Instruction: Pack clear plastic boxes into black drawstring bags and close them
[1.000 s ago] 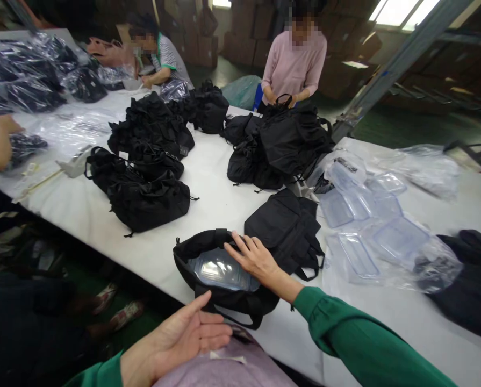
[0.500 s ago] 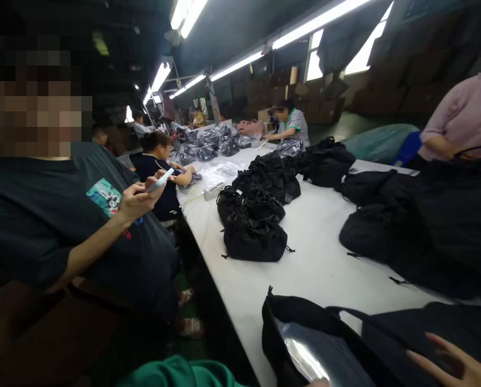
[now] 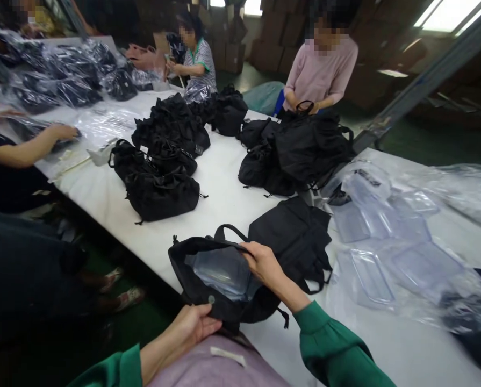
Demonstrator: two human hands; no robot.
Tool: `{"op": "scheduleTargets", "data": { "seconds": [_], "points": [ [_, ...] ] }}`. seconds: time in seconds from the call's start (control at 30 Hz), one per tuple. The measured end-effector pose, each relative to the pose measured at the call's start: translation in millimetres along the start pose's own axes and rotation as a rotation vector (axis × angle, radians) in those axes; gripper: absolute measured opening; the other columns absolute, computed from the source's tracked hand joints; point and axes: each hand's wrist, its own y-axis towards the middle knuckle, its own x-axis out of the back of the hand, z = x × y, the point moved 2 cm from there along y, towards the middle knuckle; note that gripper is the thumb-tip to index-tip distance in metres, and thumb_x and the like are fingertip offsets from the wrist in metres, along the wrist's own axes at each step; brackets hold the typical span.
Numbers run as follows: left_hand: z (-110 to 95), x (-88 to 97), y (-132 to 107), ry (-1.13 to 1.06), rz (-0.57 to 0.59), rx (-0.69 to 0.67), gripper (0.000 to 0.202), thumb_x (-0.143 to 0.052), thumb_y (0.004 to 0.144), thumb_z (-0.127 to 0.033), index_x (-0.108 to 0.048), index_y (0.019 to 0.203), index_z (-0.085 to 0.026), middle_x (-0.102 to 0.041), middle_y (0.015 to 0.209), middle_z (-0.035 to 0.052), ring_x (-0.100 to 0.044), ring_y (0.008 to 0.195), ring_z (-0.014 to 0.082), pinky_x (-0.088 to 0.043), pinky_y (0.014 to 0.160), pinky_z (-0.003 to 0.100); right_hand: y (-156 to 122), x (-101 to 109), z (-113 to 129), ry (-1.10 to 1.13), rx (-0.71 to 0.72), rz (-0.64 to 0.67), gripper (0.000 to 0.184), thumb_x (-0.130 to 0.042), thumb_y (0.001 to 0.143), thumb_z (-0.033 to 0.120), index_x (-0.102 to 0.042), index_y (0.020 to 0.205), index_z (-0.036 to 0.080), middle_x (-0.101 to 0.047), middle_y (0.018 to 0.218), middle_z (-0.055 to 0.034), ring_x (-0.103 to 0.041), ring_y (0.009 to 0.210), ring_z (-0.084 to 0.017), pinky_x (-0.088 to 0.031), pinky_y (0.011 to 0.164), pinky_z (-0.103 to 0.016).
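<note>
An open black drawstring bag (image 3: 240,312) lies at the near table edge in front of me, its mouth facing up. Inside it sits a clear plastic tray-like piece (image 3: 222,269). My left hand (image 3: 194,325) pinches the bag's near rim, thumb by a small round snap. On the far right side, my right hand (image 3: 264,263) is closed over the rim, some fingers hidden inside. Just beyond lies a flat black bag (image 3: 288,231) with straps.
Clear plastic trays (image 3: 371,277) lie to the right. Filled black bags (image 3: 163,193) stand further up the white table (image 3: 224,177), with another black pile (image 3: 308,150) before a person in pink. Plastic-wrapped bags (image 3: 71,70) are at the far left. A metal post (image 3: 405,91) slants at right.
My view has swung right and down. Both my hands now hold the open bag's rim; earlier my right hand was spread over the black fabric beside it.
</note>
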Motion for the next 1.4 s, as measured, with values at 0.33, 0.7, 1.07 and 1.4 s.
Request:
{"op": "scheduleTargets", "data": {
  "seconds": [0.33, 0.7, 1.07, 1.4],
  "points": [
    [-5, -8.3, 14, 0.358, 0.149, -0.346, 0.046, -0.079, 0.067, -0.05, -0.068, 0.079, -0.008, -0.071, 0.069, 0.0114, -0.066, 0.06, 0.0217, -0.055, 0.062, 0.031, -42, -18, 22, 0.277, -0.153, -0.053, 0.013, -0.062, 0.083, 0.021, -0.073, 0.091, 0.021, -0.071, 0.083, -0.0037, -0.065, 0.075, -0.017, -0.051, 0.072, -0.03],
    [-23, -33.9, 16, 0.613, 0.114, -0.462, 0.033, -0.069, 0.077, -0.043, -0.067, 0.08, -0.01, -0.07, 0.065, 0.0092, -0.068, 0.062, 0.0237, -0.053, 0.058, 0.029, -48, -32, 26, 0.409, -0.221, 0.049, 0.021, -0.051, 0.086, 0.014, -0.072, 0.087, 0.018, -0.066, 0.086, -0.0045, -0.061, 0.082, -0.016, -0.049, 0.073, -0.028],
    [-30, -42.0, 23, 0.786, 0.104, -0.537, 0.025, -0.058, 0.082, -0.036, -0.063, 0.074, -0.013, -0.068, 0.059, 0.0073, -0.068, 0.058, 0.0256, -0.054, 0.055, 0.032, -46, -43, 27, 0.361, -0.167, -0.018, 0.022, -0.051, 0.087, 0.014, -0.072, 0.089, 0.018, -0.066, 0.084, -0.0048, -0.062, 0.079, -0.016, -0.05, 0.07, -0.027],
    [-34, -44.1, 22, 0.853, 0.108, -0.526, 0.029, -0.05, 0.085, -0.035, -0.064, 0.075, -0.012, -0.068, 0.058, 0.0082, -0.068, 0.056, 0.0243, -0.056, 0.055, 0.031, -49, -46, 29, 0.226, -0.076, 0.013, 0.027, -0.044, 0.09, 0.009, -0.069, 0.099, 0.016, -0.064, 0.088, -0.0074, -0.062, 0.084, -0.018, -0.051, 0.073, -0.029]
  ]
}}
